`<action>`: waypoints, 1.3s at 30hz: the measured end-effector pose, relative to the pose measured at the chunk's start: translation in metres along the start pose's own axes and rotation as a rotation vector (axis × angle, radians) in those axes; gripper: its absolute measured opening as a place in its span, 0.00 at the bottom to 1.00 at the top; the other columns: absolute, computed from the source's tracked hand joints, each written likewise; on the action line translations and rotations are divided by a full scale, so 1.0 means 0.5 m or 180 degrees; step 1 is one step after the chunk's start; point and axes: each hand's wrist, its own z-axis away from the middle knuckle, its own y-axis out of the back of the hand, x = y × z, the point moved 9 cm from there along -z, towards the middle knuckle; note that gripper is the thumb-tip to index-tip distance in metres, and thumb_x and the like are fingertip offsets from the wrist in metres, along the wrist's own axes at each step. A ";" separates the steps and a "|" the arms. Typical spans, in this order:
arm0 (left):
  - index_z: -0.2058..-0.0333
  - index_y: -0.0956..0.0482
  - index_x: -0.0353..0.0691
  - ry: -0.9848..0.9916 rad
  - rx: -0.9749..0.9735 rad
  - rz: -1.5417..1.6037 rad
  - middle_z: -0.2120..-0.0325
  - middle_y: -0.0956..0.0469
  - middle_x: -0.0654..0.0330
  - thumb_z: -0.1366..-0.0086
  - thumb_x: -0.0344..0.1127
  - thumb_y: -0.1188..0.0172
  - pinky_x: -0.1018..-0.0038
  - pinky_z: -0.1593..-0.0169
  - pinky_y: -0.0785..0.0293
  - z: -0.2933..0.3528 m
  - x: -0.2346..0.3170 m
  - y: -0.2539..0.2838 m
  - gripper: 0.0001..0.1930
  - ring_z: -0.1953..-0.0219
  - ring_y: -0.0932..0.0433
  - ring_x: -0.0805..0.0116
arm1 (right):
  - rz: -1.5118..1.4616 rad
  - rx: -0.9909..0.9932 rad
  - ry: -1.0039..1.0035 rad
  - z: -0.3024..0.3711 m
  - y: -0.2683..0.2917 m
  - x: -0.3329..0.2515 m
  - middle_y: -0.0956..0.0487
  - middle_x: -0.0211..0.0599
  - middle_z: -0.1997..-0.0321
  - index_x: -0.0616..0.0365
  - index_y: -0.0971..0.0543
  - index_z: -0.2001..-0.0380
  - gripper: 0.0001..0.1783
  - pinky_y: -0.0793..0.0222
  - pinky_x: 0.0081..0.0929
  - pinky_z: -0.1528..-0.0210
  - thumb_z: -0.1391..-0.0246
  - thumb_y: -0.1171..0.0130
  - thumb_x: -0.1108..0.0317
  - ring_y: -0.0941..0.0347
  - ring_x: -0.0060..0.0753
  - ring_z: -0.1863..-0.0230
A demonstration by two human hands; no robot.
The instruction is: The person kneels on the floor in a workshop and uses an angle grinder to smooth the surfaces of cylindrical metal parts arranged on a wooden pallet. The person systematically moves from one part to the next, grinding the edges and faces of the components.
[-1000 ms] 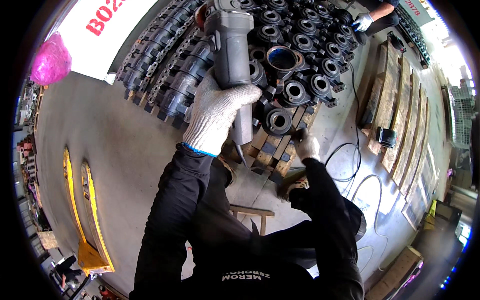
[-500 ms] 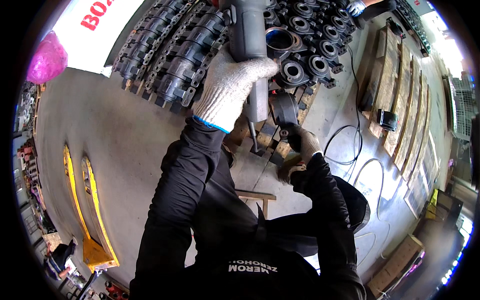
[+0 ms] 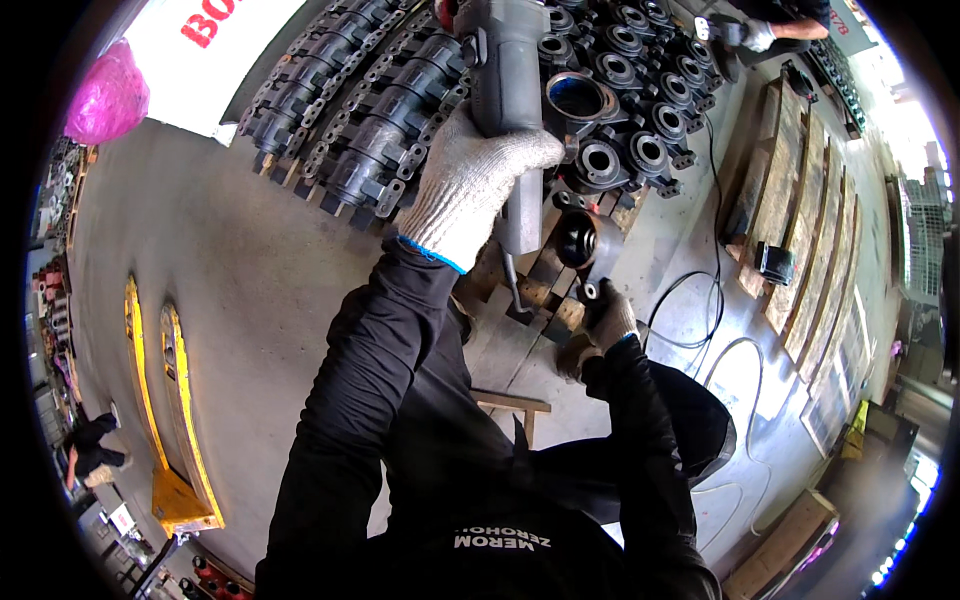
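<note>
My left hand (image 3: 478,180), in a white knit glove with a blue cuff edge, is wrapped round the grey body of a corded power tool (image 3: 505,80). The tool's head runs out past the upper edge, and its cord hangs from the lower end. Lower right, my right hand (image 3: 612,318), in a dirty glove, grips the lug of a black cast metal part (image 3: 598,245). That casting is tilted so its round bore faces up. It is held over a wooden pallet (image 3: 545,268), a little apart from the tool.
Dark ringed castings (image 3: 615,68) crowd the pallet ahead, beside rows of black track-like assemblies (image 3: 375,140). A black cable (image 3: 715,215) loops on the floor at right, near a slatted wooden pallet (image 3: 800,220). Yellow pallet-truck forks (image 3: 175,400) lie left. Another person's gloved hand (image 3: 758,37) is upper right.
My right hand has turned the casting so its open bore shows. My left hand keeps its hold on the tool. The other person's hand has moved further into view.
</note>
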 end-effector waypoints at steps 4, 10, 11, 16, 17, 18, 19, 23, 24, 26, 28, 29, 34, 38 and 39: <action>0.52 0.19 0.34 0.0030 0.0016 -0.0071 0.66 0.17 0.58 0.45 0.35 0.26 0.70 0.60 0.20 0.008 0.000 0.014 0.22 0.65 0.18 0.69 | -0.0419 0.0330 -0.0567 0.017 0.002 0.032 0.24 0.20 0.76 0.49 0.22 0.62 0.15 0.32 0.20 0.80 0.31 0.46 0.50 0.30 0.18 0.81; 0.53 0.19 0.34 0.0024 -0.0090 0.0065 0.67 0.17 0.58 0.45 0.36 0.27 0.70 0.61 0.21 0.000 -0.006 -0.004 0.22 0.66 0.18 0.69 | -0.1496 0.0139 -0.0991 0.025 -0.028 0.096 0.26 0.23 0.77 0.51 0.25 0.69 0.15 0.37 0.21 0.81 0.33 0.58 0.58 0.34 0.22 0.82; 0.53 0.19 0.34 0.0080 -0.0052 0.0039 0.68 0.17 0.58 0.45 0.36 0.27 0.70 0.61 0.21 0.001 -0.010 -0.008 0.22 0.66 0.18 0.69 | -0.1750 -0.0182 -0.1073 0.022 -0.053 0.107 0.26 0.23 0.77 0.51 0.25 0.69 0.15 0.37 0.22 0.81 0.34 0.57 0.59 0.34 0.22 0.83; 0.58 0.17 0.35 0.0092 -0.0020 -0.0130 0.68 0.17 0.58 0.46 0.35 0.26 0.70 0.59 0.22 -0.003 -0.015 -0.019 0.18 0.67 0.18 0.69 | -0.1936 -0.0169 -0.0995 -0.003 -0.078 0.167 0.29 0.22 0.80 0.52 0.25 0.71 0.15 0.35 0.24 0.78 0.36 0.56 0.58 0.34 0.24 0.81; 0.59 0.17 0.35 0.0106 -0.0021 -0.0148 0.68 0.17 0.58 0.46 0.35 0.26 0.70 0.59 0.22 -0.002 -0.018 -0.021 0.17 0.67 0.18 0.69 | -0.2142 -0.0316 -0.1034 -0.002 -0.094 0.178 0.29 0.23 0.80 0.52 0.25 0.72 0.15 0.34 0.25 0.78 0.36 0.56 0.58 0.34 0.24 0.81; 0.58 0.17 0.34 0.0129 -0.0054 -0.0212 0.68 0.17 0.58 0.46 0.35 0.26 0.70 0.59 0.22 -0.004 -0.020 -0.023 0.18 0.66 0.18 0.69 | -0.2335 -0.0467 -0.1064 0.005 -0.112 0.185 0.30 0.23 0.81 0.52 0.26 0.73 0.15 0.34 0.25 0.77 0.36 0.56 0.58 0.35 0.25 0.81; 0.56 0.18 0.34 0.0150 -0.0083 -0.0274 0.67 0.17 0.58 0.45 0.34 0.27 0.70 0.59 0.22 -0.006 -0.024 -0.024 0.19 0.66 0.18 0.69 | -0.2522 -0.0621 -0.1096 0.009 -0.134 0.192 0.31 0.23 0.81 0.52 0.26 0.74 0.15 0.34 0.26 0.76 0.37 0.56 0.58 0.35 0.25 0.81; 0.50 0.22 0.34 0.0166 -0.0124 -0.0082 0.65 0.17 0.57 0.44 0.32 0.28 0.70 0.60 0.20 0.002 -0.028 -0.055 0.23 0.66 0.18 0.69 | -0.2353 -0.0250 -0.1045 0.013 -0.178 0.226 0.33 0.27 0.82 0.52 0.29 0.77 0.14 0.32 0.30 0.75 0.38 0.55 0.61 0.36 0.26 0.81; 0.48 0.23 0.36 0.0375 -0.0313 -0.0099 0.63 0.19 0.60 0.47 0.31 0.25 0.67 0.55 0.21 0.001 -0.030 -0.066 0.26 0.62 0.20 0.69 | -0.2343 -0.0314 -0.1038 0.013 -0.180 0.227 0.32 0.27 0.81 0.53 0.28 0.75 0.14 0.32 0.30 0.75 0.37 0.55 0.61 0.35 0.27 0.81; 0.50 0.23 0.36 0.0354 -0.0323 0.0052 0.63 0.19 0.60 0.47 0.28 0.25 0.70 0.57 0.21 0.008 -0.025 -0.081 0.25 0.63 0.20 0.70 | -0.2319 -0.0430 -0.1027 0.012 -0.176 0.232 0.30 0.27 0.80 0.55 0.26 0.71 0.14 0.31 0.30 0.75 0.35 0.54 0.60 0.33 0.28 0.80; 0.54 0.22 0.36 0.0374 -0.0478 0.0096 0.65 0.19 0.61 0.47 0.30 0.24 0.70 0.60 0.21 0.002 -0.039 -0.081 0.22 0.65 0.20 0.71 | -0.1864 -0.0403 -0.1057 -0.001 -0.159 0.228 0.29 0.28 0.78 0.54 0.26 0.69 0.15 0.29 0.31 0.73 0.32 0.56 0.58 0.32 0.30 0.79; 0.55 0.22 0.37 0.0358 -0.0448 0.0078 0.66 0.19 0.61 0.47 0.30 0.24 0.70 0.61 0.21 -0.001 -0.045 -0.078 0.22 0.66 0.20 0.71 | -0.1629 -0.0375 -0.1050 -0.016 -0.137 0.222 0.28 0.28 0.78 0.53 0.26 0.68 0.16 0.29 0.32 0.73 0.30 0.57 0.57 0.32 0.31 0.79; 0.59 0.21 0.36 0.0195 -0.0347 0.0005 0.69 0.20 0.60 0.49 0.34 0.24 0.69 0.63 0.21 -0.009 -0.059 -0.071 0.21 0.69 0.21 0.70 | -0.0882 -0.0409 -0.0864 -0.024 -0.089 0.218 0.22 0.41 0.51 0.55 0.24 0.52 0.16 0.31 0.41 0.46 0.28 0.56 0.58 0.28 0.38 0.51; 0.59 0.22 0.35 0.0150 -0.0408 0.0000 0.70 0.20 0.60 0.49 0.36 0.24 0.68 0.63 0.22 -0.002 -0.052 -0.072 0.21 0.69 0.21 0.69 | -0.0461 -0.0006 -0.0676 -0.019 -0.047 0.214 0.20 0.45 0.45 0.56 0.24 0.45 0.19 0.30 0.41 0.43 0.30 0.51 0.57 0.25 0.40 0.47; 0.59 0.22 0.35 0.0117 -0.0413 -0.0009 0.70 0.20 0.60 0.49 0.36 0.24 0.68 0.63 0.22 -0.003 -0.051 -0.070 0.21 0.69 0.21 0.69 | -0.0362 0.0151 -0.0614 -0.014 -0.035 0.205 0.20 0.43 0.48 0.56 0.24 0.44 0.19 0.28 0.40 0.46 0.31 0.49 0.57 0.24 0.39 0.51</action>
